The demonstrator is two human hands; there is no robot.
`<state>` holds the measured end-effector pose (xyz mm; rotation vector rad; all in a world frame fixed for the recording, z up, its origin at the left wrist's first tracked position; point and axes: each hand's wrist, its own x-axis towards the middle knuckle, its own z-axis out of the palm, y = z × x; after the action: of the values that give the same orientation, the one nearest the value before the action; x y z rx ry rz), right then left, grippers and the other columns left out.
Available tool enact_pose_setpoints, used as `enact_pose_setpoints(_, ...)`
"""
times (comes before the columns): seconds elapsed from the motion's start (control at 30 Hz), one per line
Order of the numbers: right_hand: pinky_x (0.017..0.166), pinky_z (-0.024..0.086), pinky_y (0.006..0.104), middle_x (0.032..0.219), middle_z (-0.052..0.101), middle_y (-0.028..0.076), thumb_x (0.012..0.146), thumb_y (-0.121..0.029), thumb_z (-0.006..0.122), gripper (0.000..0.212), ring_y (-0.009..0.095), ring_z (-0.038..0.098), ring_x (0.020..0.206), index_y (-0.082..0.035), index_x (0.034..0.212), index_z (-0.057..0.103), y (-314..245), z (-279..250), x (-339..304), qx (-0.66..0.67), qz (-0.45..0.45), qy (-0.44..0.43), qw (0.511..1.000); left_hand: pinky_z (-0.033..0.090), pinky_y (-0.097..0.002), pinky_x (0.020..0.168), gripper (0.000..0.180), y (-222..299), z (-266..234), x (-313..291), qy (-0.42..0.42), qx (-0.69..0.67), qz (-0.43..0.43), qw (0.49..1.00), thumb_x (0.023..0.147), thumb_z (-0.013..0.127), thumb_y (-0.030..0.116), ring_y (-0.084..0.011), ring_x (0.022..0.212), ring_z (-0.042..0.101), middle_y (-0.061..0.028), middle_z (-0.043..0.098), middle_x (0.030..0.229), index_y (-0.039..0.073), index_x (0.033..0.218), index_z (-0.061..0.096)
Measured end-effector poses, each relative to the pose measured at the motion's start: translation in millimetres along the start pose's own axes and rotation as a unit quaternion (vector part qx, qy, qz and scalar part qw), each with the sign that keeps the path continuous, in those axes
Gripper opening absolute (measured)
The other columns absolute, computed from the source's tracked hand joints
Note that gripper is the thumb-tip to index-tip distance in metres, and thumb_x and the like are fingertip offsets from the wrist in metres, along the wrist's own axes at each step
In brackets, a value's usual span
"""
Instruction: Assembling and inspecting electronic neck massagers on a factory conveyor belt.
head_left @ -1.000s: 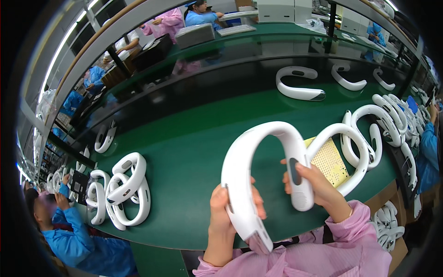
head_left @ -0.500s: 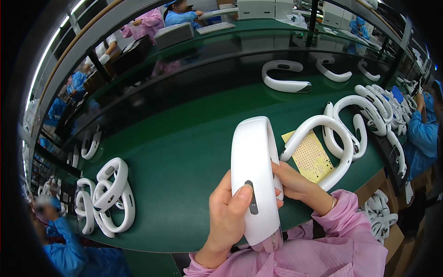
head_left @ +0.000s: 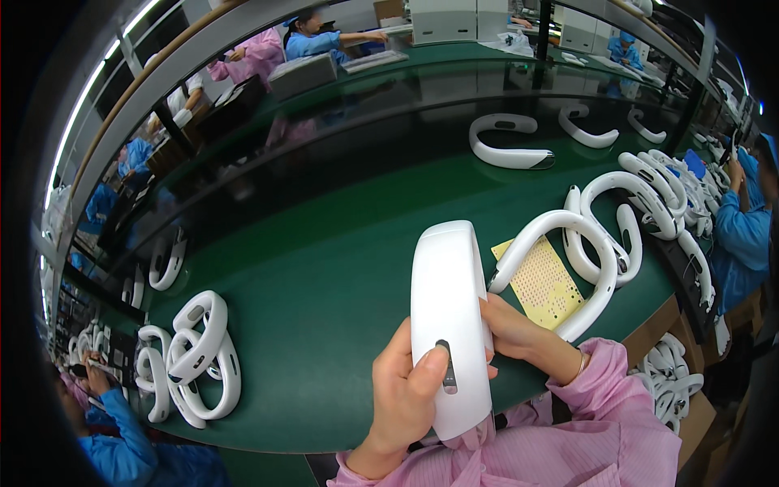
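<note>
In front of my chest I hold a white U-shaped neckband device (head_left: 438,276) on edge, its broad smooth side facing me. My left hand (head_left: 404,394) is closed around its left side, the thumb resting on a dark grey oval control panel (head_left: 447,369). My right hand (head_left: 523,329) grips the device from the right, its fingertips partly hidden behind it. Just beyond my right hand, another white neckband (head_left: 604,284) lies partly over a yellow perforated sheet (head_left: 537,280) on the green table (head_left: 324,325).
More neckbands (head_left: 231,377) are stacked at the left. Several others (head_left: 511,154) lie along the back and pile up at the right. A cardboard box (head_left: 690,422) with white parts stands at lower right. Co-workers in blue (head_left: 742,227) are at both sides.
The view has shifted slightly, and the neckband in my hands sits a little lower in the picture. My grip looks the same. A far co-worker has stretched out an arm.
</note>
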<state>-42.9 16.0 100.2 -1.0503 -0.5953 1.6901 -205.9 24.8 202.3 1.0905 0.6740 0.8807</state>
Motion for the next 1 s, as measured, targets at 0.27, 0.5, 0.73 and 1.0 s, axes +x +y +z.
enact_pose_setpoints(0.27, 0.077, 0.048, 0.0297, 0.096, 0.056, 0.008, 0.091, -0.032, 0.050, 0.041, 0.016, 0.057, 0.088, -0.002, 0.118, 0.044, 8, -8, -3, 0.018, -0.112, 0.076, 0.991, 0.053, -0.0318, 0.053, 0.062, -2, -16, -6, -0.047, -0.037, -0.037, 0.998, 0.077, 0.054, 0.035, -0.0259, 0.063, 0.063, -0.0239, 0.060, 0.090, -0.012, 0.114, 0.039)
enact_pose_setpoints(0.5, 0.088, 0.037, 0.0321, 0.113, 0.044, 0.012, 0.082, -0.016, 0.055, 0.059, 0.020, 0.046, 0.099, -0.003, 0.134, 0.030, -23, -9, -41, -0.326, -0.408, 0.100, 0.847, 0.045, -0.0354, 0.085, 0.055, -62, -76, 25, 0.082, 0.226, 0.278, 0.930, 0.073, 0.068, 0.009, -0.0244, 0.094, 0.057, -0.0143, 0.047, 0.113, 0.000, 0.117, 0.038)
enact_pose_setpoints(0.73, 0.085, 0.040, 0.0320, 0.108, 0.039, 0.018, 0.073, -0.024, 0.073, 0.085, 0.029, 0.044, 0.099, 0.003, 0.137, 0.026, -41, 28, -66, -0.563, -0.437, 0.030, 0.701, 0.043, -0.0399, 0.090, 0.017, -83, -96, 77, 0.030, -0.068, 0.211, 0.975, 0.085, 0.056, 0.010, -0.0230, 0.093, 0.058, -0.0058, 0.056, 0.084, 0.006, 0.099, 0.047)
enact_pose_setpoints(1.0, 0.084, 0.037, 0.0276, 0.115, 0.045, 0.014, 0.086, -0.016, 0.057, 0.063, 0.018, 0.046, 0.101, 0.004, 0.138, 0.026, -67, 50, -63, -0.390, -0.352, -0.155, 0.837, 0.053, -0.0324, 0.078, 0.032, -110, -106, 77, -0.031, -0.242, -0.001, 0.970, 0.091, 0.049, 0.021, -0.0201, 0.094, 0.060, -0.0109, 0.058, 0.106, 0.000, 0.115, 0.047)
